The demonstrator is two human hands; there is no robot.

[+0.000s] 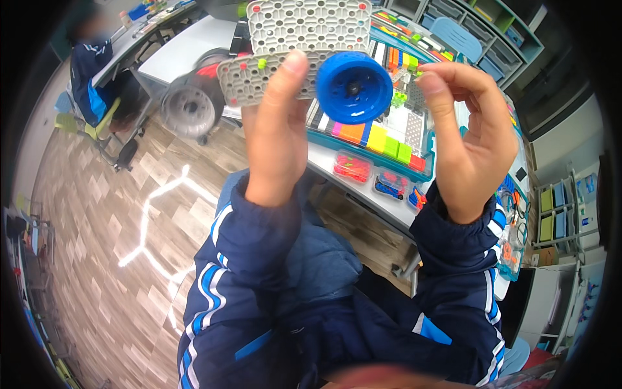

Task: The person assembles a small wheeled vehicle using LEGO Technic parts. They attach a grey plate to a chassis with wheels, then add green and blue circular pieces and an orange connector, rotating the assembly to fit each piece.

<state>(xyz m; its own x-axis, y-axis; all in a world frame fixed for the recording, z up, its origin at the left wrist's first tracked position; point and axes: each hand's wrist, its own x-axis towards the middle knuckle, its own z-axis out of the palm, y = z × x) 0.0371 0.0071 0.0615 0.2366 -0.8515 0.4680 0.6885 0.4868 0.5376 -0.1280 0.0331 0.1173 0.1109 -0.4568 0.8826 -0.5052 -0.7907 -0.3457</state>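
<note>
My left hand (277,139) grips a build of light grey perforated plates, its thumb across the front of the lower plate (241,83). Another grey plate (310,24) rises behind at an angle. A blue wheel (343,107) sits at the lower plate's right end, its hollow side facing me. Small red and green pegs stick in the plates. To the left shows a large grey wheel (189,107); whether it joins the build I cannot tell. My right hand (472,133) is raised right of the blue wheel, thumb and forefinger pinched together at a tiny green bit I cannot identify.
Below the hands, a teal-edged tray (418,174) of colourful building parts lies on a white table. Small clear boxes of red pegs (353,167) and blue pegs (391,185) stand at its near edge. Another person (94,81) sits far left. Shelves (558,207) stand right.
</note>
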